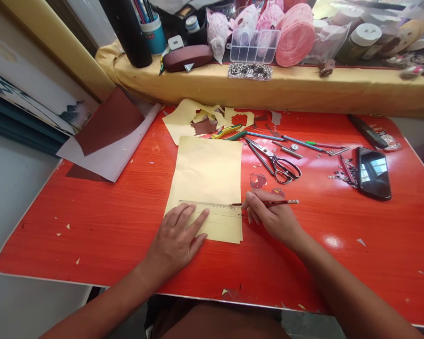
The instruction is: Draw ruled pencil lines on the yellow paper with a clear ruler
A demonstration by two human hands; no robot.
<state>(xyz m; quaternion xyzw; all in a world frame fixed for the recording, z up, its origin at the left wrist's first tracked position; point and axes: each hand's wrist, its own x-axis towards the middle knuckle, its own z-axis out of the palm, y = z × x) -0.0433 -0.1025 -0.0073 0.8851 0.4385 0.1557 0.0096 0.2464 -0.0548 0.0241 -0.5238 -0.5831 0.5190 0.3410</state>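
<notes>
A sheet of yellow paper (208, 169) lies on the red table, with a thin line drawn across its lower part. Across it lies a clear ruler (217, 206). My left hand (176, 235) rests on the ruler and the paper, fingers spread and pressing down from the left. In my right hand (265, 212) is a dark red pencil (282, 202), pinched between thumb and fingers, its tip at the ruler's upper edge near the paper's right side.
Scissors (277, 165), pliers (233, 133) and thin pens lie behind the paper. A black phone (373, 173) is at the right, beside small metal rings. Brown and white sheets (109, 125) overhang the left back. A cloth-covered ledge (198, 89) holds boxes and jars.
</notes>
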